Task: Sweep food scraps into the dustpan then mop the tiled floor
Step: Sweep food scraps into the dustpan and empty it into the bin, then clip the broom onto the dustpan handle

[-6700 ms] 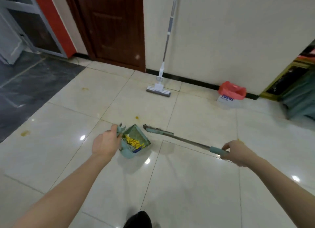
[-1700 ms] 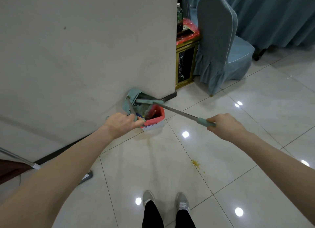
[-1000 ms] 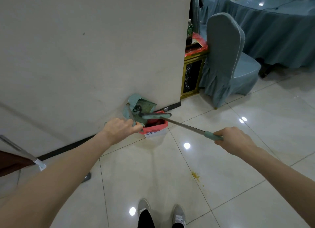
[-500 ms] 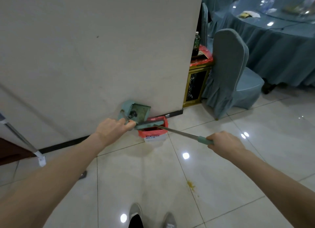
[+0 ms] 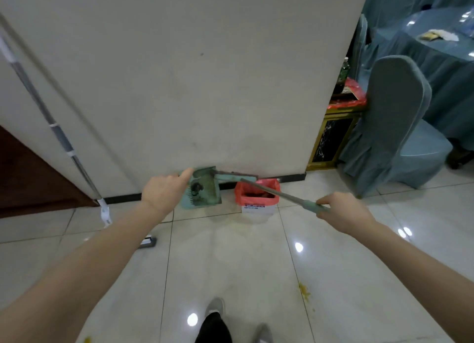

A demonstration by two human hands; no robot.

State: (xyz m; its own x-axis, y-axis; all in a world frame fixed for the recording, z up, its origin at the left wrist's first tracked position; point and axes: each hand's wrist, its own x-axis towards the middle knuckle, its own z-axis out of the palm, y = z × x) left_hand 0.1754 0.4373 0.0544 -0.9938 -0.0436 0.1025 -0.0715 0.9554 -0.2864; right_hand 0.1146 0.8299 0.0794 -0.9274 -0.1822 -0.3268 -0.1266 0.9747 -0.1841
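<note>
Our left hand has its grip closed on the teal dustpan, held tilted against the wall base; its handle is hidden under our fingers. Our right hand is wrapped around the broom handle — its head sits above the red-lined bin, whose contents are too dim to name. The mop leans on the wall, its head partly hidden behind our left forearm. A yellow scrap smears the tiled floor.
</note>
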